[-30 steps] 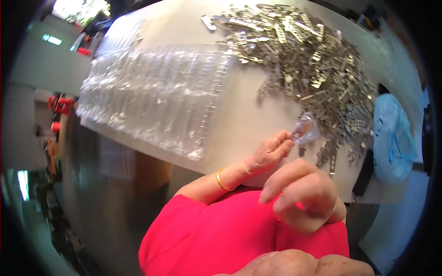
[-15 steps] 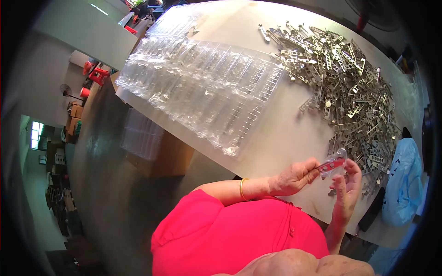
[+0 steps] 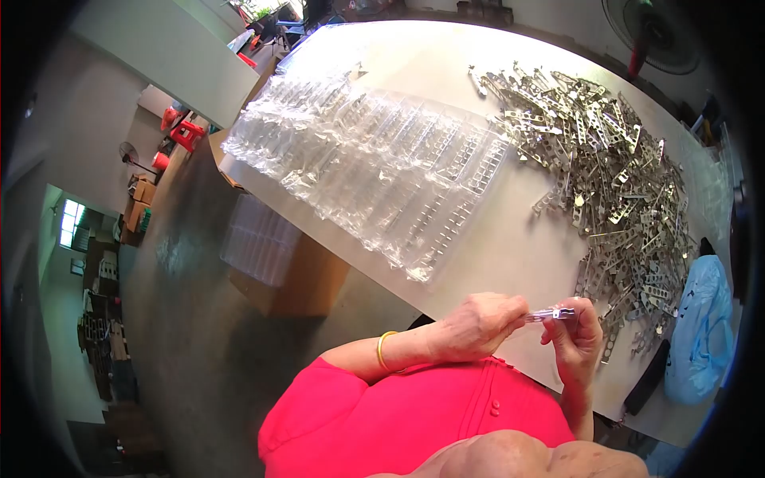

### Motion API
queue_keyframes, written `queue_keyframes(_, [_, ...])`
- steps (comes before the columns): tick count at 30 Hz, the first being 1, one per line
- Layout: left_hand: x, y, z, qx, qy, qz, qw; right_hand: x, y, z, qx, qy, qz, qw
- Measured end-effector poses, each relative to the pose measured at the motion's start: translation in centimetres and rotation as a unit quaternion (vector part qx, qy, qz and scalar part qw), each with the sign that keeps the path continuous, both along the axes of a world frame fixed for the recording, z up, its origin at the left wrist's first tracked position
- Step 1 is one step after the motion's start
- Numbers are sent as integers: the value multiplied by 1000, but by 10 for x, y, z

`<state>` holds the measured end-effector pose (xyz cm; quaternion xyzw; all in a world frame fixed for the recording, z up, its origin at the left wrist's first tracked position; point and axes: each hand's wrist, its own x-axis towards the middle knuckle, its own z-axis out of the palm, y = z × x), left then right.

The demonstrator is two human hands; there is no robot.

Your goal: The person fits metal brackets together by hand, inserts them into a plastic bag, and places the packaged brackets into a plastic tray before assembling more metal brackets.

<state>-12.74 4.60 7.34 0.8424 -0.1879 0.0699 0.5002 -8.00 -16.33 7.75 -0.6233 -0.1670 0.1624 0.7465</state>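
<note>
A slim perforated metal piece (image 3: 551,315) spans the short gap between my hands, low over the near edge of the table. My left hand (image 3: 482,325), with a gold bangle at the wrist, is closed and pinches its left end. At the other end, my right hand (image 3: 577,338) grips the piece between thumb and fingers. Any clear film around the piece is hard to make out now. Just beyond my right hand lies a large heap of similar metal pieces (image 3: 629,199). Clear plastic trays (image 3: 446,239) with wrapped pieces in their slots lie to the left.
A pale table (image 3: 510,247) carries the heap and trays. On its right edge sits a blue plastic bag (image 3: 700,334). Below the table's left edge, a cardboard box (image 3: 307,275) holds more clear trays (image 3: 259,239). A fan (image 3: 649,40) stands beyond the far right corner.
Both hands have moved slightly left and down in view, still on the metal piece. Its broad face and loose clear film showed before; now a thin edge shows. The right fingers have closed in.
</note>
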Motion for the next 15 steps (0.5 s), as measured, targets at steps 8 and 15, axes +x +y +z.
queue_keyframes(8, [-2,53,49,107,-42,56,992,10,-9,2,-6,-88,-53,995])
queue_keyframes(15, [65,188,84,155,-80,422,890,2,-25,-20,-86,6,-79,993])
